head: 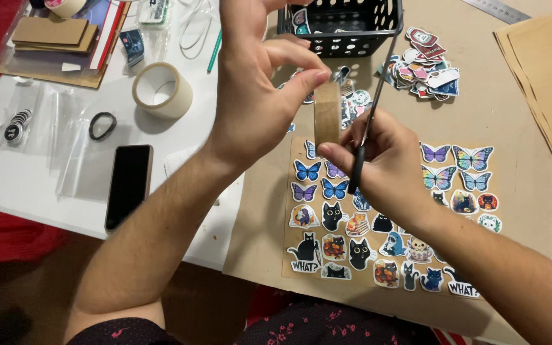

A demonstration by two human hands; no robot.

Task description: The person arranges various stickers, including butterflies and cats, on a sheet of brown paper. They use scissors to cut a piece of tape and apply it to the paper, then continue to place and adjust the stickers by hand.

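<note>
Two hands work one strip of brown tape above the sticker sheet. Your left hand pinches its top; your right hand pinches the bottom and grips scissors. It looks light, floppy, sticky: keep to the ends.

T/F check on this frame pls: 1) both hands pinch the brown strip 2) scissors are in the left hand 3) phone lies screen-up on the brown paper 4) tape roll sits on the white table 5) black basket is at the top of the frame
1) True: the left hand pinches the top of the brown strip, the right hand its bottom.
2) False: the scissors are in the right hand.
3) False: the phone lies on the white table, beside the brown paper.
4) True: the tape roll rests there.
5) True: the black basket is there.
</note>
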